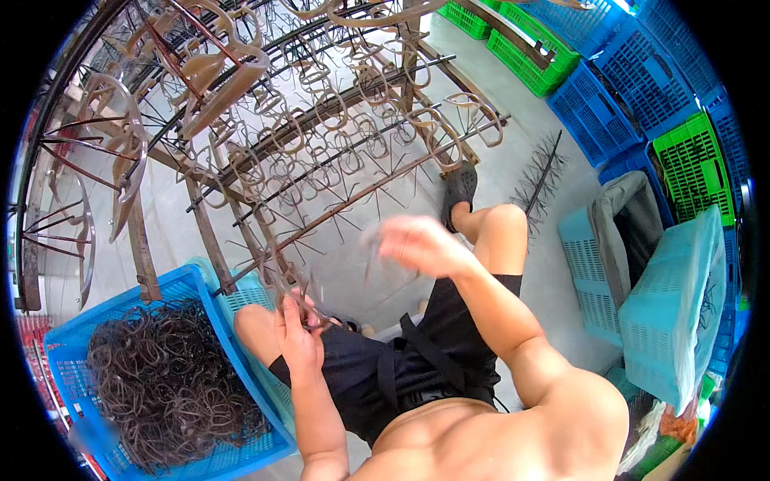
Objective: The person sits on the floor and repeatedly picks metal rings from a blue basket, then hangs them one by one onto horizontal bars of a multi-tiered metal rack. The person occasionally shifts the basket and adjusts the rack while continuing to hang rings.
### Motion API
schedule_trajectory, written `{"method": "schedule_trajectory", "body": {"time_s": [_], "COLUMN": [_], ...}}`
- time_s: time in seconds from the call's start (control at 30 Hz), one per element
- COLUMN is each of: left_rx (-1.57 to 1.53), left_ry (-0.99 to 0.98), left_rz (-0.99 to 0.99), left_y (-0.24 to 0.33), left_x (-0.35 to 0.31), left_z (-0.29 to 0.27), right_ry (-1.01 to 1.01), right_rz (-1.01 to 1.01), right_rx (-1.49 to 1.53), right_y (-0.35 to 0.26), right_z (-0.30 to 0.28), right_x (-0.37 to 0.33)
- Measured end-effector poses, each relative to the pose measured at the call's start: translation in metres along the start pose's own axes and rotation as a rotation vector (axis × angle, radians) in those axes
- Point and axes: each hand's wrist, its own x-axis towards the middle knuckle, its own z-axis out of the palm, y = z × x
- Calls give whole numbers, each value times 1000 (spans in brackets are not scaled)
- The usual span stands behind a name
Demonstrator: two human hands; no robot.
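My left hand (301, 337) is closed around several thin, brown looped pieces (290, 280) beside my left knee. They rise from the fingers toward the lower bar of the rack. Smeared by motion, my right hand (421, 244) is raised in front of my right thigh with its fingers curled. A pale grey streak shows at those fingertips, too blurred to name. Ahead stands a rack (385, 172) of dark bars with prongs, hung with many brown curved loops (437, 132). At my left a blue crate (172, 280) holds a tangled heap of dark looped pieces (168, 377).
A loose pronged bar (545, 176) lies on the floor beyond my right knee. Light-blue lined crates (593, 272) stand at the right, with stacked blue crates (593, 112) and a green crate (529, 52) behind. My shod foot (459, 192) is beside the rack's leg.
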Motion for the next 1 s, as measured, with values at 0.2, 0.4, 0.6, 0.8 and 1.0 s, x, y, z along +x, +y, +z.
{"method": "schedule_trajectory", "body": {"time_s": [0.2, 0.4, 0.6, 0.8, 1.0], "left_rx": [308, 628, 680, 628, 478], "left_ry": [-143, -290, -355, -230, -136], "left_rz": [108, 260, 300, 243, 157], "left_y": [-9, -9, -15, -20, -12], "left_x": [-7, -9, -6, -8, -13], "left_z": [3, -3, -4, -11, -14], "right_ry": [945, 957, 917, 991, 1035], "right_rz": [-204, 18, 25, 0, -41], "right_rx": [120, 245, 347, 256, 329], "right_y": [31, 31, 31, 26, 30], "right_z": [-18, -25, -30, -17, -17], "right_x": [76, 86, 87, 92, 95]}}
